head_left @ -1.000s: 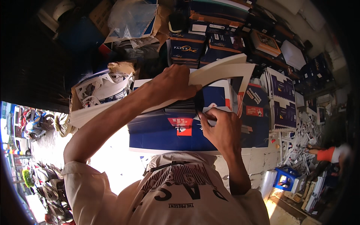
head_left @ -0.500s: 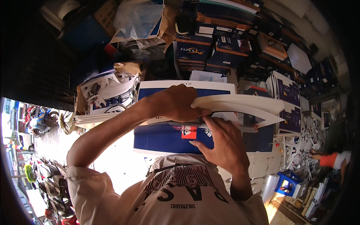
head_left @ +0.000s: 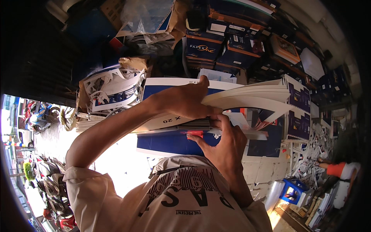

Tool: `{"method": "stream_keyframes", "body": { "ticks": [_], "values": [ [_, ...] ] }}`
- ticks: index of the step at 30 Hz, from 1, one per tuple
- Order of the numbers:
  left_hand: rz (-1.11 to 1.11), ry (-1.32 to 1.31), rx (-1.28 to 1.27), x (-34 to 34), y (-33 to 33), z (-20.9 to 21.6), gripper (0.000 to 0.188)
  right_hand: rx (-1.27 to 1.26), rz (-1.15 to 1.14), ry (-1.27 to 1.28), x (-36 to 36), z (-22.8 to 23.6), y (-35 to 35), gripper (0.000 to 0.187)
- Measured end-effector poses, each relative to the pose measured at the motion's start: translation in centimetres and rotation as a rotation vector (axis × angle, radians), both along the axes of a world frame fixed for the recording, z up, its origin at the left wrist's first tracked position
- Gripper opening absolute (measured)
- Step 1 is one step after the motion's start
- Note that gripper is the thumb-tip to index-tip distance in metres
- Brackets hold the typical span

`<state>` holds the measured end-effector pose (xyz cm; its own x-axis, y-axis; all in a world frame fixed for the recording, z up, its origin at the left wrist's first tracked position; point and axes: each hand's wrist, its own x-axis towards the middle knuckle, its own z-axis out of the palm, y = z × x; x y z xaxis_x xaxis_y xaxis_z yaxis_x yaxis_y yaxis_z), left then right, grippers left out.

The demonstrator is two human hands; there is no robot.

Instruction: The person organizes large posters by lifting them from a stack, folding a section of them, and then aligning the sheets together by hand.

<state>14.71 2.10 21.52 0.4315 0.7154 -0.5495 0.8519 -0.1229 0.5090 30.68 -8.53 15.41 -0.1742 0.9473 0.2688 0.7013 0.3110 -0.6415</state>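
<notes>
My left hand (head_left: 183, 101) is closed on a thick bundle of white-backed printed sheets (head_left: 251, 92). The bundle curves away to the right, and its edges fan out. Under my wrist lies the pale margin of another sheet. Close by, my right hand (head_left: 225, 141) has its thumb spread from its fingers. Its fingertips touch the sheet edges beside my left fingertips, and its thumb rests near a small red patch. Between the hands sits a thin pile of cut pieces (head_left: 194, 123). Below them spreads a navy blue printed sheet (head_left: 166, 144) with a white border.
An open carton (head_left: 82, 94) of paper offcuts stands at the left. Stacked navy boxes (head_left: 201, 48) rise behind. Upright bundles of printed sheets (head_left: 299, 110) stand to the right, near heaped paper strips (head_left: 309, 154). A blue plastic stool (head_left: 291, 191) and another person (head_left: 338, 170) are at lower right.
The curved bundle is thicker and its edges have fanned apart. My right hand has shifted slightly left and its thumb has moved up. More of the red patch is covered.
</notes>
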Motion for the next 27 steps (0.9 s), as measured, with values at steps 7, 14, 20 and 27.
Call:
{"method": "stream_keyframes", "body": {
  "ticks": [7,14,20,27],
  "values": [
    [0.035,-0.052,-0.178,-1.5,2.1,-2.1,0.074,-0.086,-0.015,-0.157,-0.4,0.8,-1.0,0.071],
    [-0.056,0.027,-0.099,0.0,0.6,0.5,0.073,-0.037,-0.070,-0.126,-0.6,0.2,-0.6,0.061],
    [-0.078,-0.039,-0.155,0.7,0.9,0.6,0.071,-0.054,-0.046,-0.072,-0.3,0.6,-1.1,0.062],
    [0.082,0.003,-0.015,-0.9,1.4,1.0,0.072,0.077,-0.064,-0.162,-1.4,0.1,0.3,0.047]
  ]
}}
